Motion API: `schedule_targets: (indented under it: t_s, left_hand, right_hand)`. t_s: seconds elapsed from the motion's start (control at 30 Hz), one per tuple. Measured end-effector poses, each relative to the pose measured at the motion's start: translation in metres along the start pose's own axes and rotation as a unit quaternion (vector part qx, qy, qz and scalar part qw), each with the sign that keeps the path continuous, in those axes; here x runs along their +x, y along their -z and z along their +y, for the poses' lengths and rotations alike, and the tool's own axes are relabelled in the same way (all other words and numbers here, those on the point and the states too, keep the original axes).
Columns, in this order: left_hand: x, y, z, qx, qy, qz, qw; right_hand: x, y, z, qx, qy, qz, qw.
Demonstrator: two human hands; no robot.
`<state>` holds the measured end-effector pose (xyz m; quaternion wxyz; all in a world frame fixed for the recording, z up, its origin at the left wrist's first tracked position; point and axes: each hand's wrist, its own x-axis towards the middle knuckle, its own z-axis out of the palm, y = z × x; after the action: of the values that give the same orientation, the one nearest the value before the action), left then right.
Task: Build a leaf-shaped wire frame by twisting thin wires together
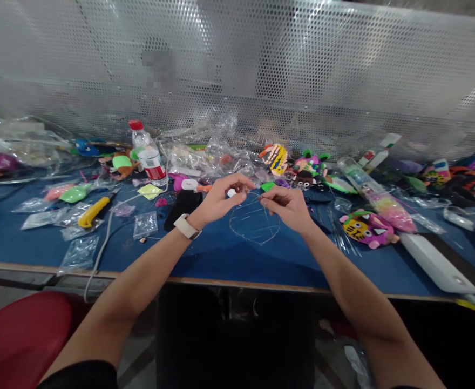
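My left hand (226, 198), with a white band at the wrist, is closed in a loose pinch over the middle of the blue table. My right hand (285, 206) faces it a short gap away, thumb and forefinger pressed together. A tiny reddish speck shows at its fingertips. Between and below both hands spreads a thin clear thread (257, 242) in a rounded loop, its ends running up toward the fingers. Fine glints cross inside the loop, and I cannot tell if they are more strands. Behind the left fingertips lies a small white piece (231, 192).
A yellow-handled cutter (94, 212), small clear bags (145, 225) and a red-capped bottle (150, 154) stand or lie leftward. To the right are a colourful plush toy (367, 229) and a white power bank (438, 263). A perforated metal panel (237, 70) rises behind.
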<state>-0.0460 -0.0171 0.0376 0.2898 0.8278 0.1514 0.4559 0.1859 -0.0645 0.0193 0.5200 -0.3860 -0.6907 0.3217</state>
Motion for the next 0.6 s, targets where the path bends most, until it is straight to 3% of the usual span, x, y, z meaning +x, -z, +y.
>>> schedule_targets:
  t_s: [0.17, 0.37, 0.6]
  left_hand:
    - [0.0012, 0.0064, -0.0050, -0.002, -0.040, -0.052, 0.998]
    - [0.0011, 0.0036, -0.0011, -0.018, -0.022, -0.113, 0.993]
    - [-0.0020, -0.0005, -0.0062, 0.015, -0.040, -0.090, 0.995]
  right_hand:
    - [0.0034, 0.0052, -0.0014, 0.101, -0.081, -0.077, 0.989]
    - [0.0029, 0.0040, 0.0017, 0.149, -0.154, -0.160, 0.964]
    - [0.0036, 0.0043, 0.0020, 0.116, -0.127, -0.155, 0.973]
